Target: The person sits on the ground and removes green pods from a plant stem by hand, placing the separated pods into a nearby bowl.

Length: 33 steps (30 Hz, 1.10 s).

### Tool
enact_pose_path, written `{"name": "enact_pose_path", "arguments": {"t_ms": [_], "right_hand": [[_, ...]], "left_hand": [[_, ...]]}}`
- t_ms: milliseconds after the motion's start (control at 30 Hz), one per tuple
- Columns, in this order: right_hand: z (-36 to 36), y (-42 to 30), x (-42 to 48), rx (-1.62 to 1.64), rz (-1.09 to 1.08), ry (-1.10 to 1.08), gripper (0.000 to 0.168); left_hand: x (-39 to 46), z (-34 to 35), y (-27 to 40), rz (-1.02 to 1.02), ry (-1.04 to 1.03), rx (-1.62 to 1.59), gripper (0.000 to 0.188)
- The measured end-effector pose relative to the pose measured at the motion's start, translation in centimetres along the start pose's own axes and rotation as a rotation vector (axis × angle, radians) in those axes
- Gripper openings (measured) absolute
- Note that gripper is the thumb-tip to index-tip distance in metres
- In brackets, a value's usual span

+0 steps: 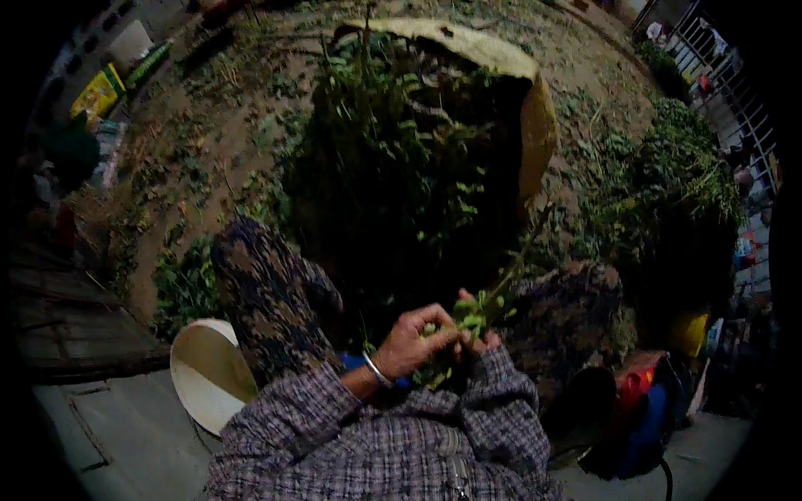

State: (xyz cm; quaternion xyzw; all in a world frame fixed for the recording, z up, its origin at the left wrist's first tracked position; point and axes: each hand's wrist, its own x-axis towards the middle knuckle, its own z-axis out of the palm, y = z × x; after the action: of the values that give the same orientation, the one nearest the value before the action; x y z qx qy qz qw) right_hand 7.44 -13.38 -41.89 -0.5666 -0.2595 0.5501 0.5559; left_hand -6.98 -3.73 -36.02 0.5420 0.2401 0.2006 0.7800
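Note:
Low in front of my body, both hands meet at a green leafy plant stem (pixel 481 316). My right hand (pixel 486 342) grips the stem, partly hidden by its leaves. The stem's bare brownish end slants up and to the right, away from the hand. From the left, my left hand (pixel 415 338) comes in with a silver bangle at the wrist. Its fingertips pinch at the leaves beside the right hand; exactly what lies between them is too small to tell. Just beyond my knees is a large heap of cut leafy plants (pixel 401 144), much of it in dark shadow.
A yellowish woven sheet or sack (pixel 495 50) edges the heap's far and right sides. At left, a pale basin (pixel 207 369) leans by my leg. More cut greenery (pixel 670 163) is piled at right, near a metal railing (pixel 745 94). A red and blue bag-like item (pixel 642 407) sits lower right.

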Motion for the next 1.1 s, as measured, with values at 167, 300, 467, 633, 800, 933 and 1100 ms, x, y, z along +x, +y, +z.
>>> {"name": "enact_pose_path", "arguments": {"t_ms": [167,300,467,633,800,933,1100], "right_hand": [[0.0,-1.3,0.5,-0.102,-0.004,-0.023,0.074],[0.4,-0.9,0.1,0.075,0.038,0.108,0.07],[1.1,-1.4,0.3,0.009,-0.029,0.149,0.057],[1.8,-4.0,-0.4,-0.061,0.13,0.111,0.057],[1.0,-2.3,-0.1,-0.076,-0.086,0.084,0.064],[0.9,-2.0,0.2,0.011,-0.097,0.072,0.068],[0.0,-0.7,1.5,0.105,-0.015,0.074,0.063]], "left_hand": [[0.0,-0.3,-0.6,-0.032,-0.03,-0.046,0.01],[0.2,-0.3,-1.0,0.065,-0.002,0.112,0.012],[0.1,-0.4,-1.2,-0.021,0.031,0.091,0.013],[0.0,-0.7,0.1,-0.038,0.01,0.027,0.013],[0.6,-0.7,-0.8,-0.047,-0.009,0.018,0.015],[0.3,-0.4,0.2,-0.121,-0.027,-0.014,0.017],[0.4,-0.2,-1.3,-0.05,-0.041,-0.074,0.019]]}}
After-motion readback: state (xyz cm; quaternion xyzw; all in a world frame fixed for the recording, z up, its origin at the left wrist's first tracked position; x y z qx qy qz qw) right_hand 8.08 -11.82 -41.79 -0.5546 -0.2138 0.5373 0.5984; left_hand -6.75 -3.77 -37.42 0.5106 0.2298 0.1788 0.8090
